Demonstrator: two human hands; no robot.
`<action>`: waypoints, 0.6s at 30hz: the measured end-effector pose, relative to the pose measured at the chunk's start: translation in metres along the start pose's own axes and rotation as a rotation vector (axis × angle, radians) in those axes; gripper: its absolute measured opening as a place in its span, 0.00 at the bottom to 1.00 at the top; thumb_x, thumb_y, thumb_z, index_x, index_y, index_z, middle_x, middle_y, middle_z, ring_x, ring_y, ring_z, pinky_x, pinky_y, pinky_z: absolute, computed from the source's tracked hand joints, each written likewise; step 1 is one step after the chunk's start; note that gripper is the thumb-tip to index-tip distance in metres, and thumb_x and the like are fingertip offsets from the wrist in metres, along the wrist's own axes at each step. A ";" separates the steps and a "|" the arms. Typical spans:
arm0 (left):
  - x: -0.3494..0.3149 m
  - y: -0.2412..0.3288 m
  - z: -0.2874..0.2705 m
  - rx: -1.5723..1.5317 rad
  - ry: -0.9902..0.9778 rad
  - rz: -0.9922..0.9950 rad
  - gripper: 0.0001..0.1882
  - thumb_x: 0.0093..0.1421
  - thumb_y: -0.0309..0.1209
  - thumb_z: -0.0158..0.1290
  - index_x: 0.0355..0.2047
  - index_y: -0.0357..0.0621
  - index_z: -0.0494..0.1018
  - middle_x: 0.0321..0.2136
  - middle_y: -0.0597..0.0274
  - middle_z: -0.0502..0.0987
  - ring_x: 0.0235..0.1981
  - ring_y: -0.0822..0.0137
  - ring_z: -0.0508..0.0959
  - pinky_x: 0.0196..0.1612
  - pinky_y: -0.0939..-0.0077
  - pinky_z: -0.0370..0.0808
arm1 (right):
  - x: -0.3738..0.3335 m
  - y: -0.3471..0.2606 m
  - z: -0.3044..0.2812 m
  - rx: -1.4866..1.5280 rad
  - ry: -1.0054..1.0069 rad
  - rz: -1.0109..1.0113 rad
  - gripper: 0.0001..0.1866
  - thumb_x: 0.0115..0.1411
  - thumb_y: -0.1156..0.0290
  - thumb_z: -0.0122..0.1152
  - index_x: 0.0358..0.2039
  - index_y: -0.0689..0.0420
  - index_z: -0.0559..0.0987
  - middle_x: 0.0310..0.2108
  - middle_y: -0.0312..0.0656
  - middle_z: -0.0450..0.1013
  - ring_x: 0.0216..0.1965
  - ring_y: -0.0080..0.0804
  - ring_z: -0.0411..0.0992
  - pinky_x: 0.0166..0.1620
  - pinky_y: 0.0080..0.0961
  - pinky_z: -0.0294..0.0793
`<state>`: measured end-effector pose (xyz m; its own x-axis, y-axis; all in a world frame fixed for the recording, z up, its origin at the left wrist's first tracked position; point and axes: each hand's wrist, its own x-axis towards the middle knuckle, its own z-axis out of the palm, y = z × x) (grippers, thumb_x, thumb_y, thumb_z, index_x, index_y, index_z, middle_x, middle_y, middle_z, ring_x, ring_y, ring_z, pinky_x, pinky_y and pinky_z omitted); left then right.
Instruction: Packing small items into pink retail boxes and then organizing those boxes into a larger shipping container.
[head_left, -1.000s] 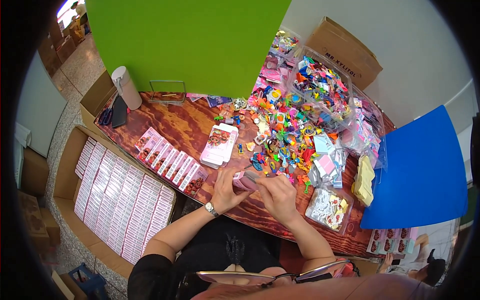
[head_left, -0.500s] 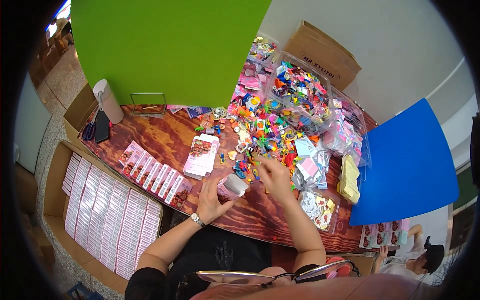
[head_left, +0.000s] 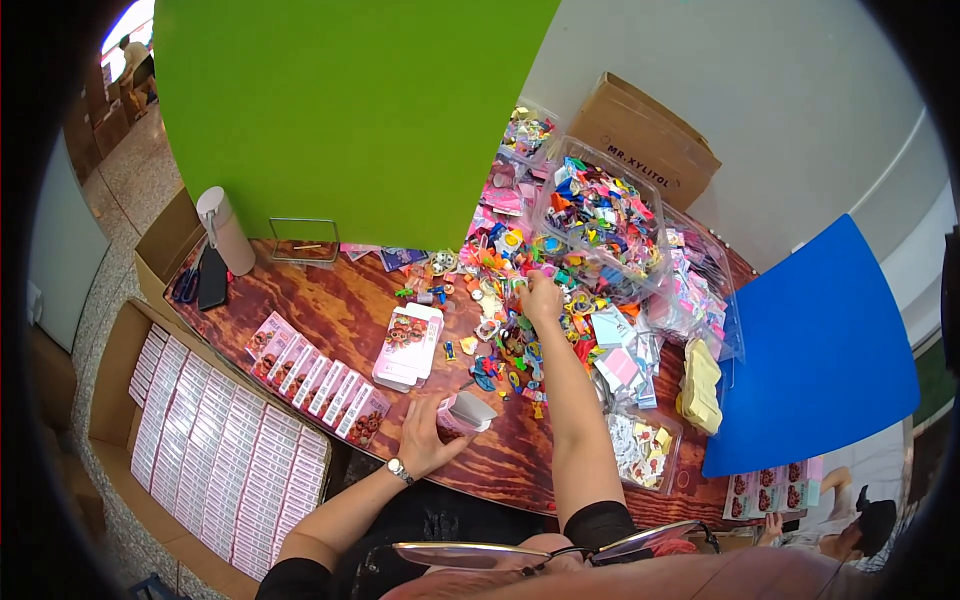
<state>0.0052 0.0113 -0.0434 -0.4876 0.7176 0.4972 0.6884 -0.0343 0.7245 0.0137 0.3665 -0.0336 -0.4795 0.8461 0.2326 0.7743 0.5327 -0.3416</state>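
Note:
My left hand [head_left: 428,438], with a watch on its wrist, is closed round a small pink carton [head_left: 462,415]. The carton tilts to the right and its top flaps stand up. At the heap of small colourful plastic toys [head_left: 515,345], my right hand [head_left: 541,302] reaches in with its fingers drawn together, and what they hold is hidden. Beyond the carton lies a stack of flat white and pink cartons [head_left: 410,350] with a printed picture. To the left stands a row of closed pink cartons [head_left: 318,378].
A cardboard box [head_left: 120,440] packed with cartons stands at the left. Clear plastic bins [head_left: 655,265] of trinkets sit at the back right, and a tray of small cards [head_left: 640,450] at right. A pink bottle [head_left: 226,232], phone [head_left: 212,278], green panel [head_left: 340,120] and blue board [head_left: 810,370] border the table.
My right hand has moved away from the carton's side, forward into the toy heap. The left hand keeps its hold on the carton. The whole view has shifted slightly.

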 end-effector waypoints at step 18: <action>0.001 -0.010 0.000 -0.028 0.004 0.020 0.40 0.44 0.37 0.72 0.55 0.37 0.67 0.47 0.49 0.76 0.46 0.48 0.76 0.49 0.58 0.74 | -0.020 -0.008 -0.027 0.544 -0.333 -0.214 0.11 0.55 0.70 0.65 0.38 0.58 0.78 0.29 0.42 0.80 0.31 0.33 0.80 0.37 0.32 0.78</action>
<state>-0.0022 0.0125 -0.0498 -0.4767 0.7135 0.5135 0.6827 -0.0675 0.7276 0.0278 0.3448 -0.0111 -0.7685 0.6345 0.0830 0.3713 0.5478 -0.7497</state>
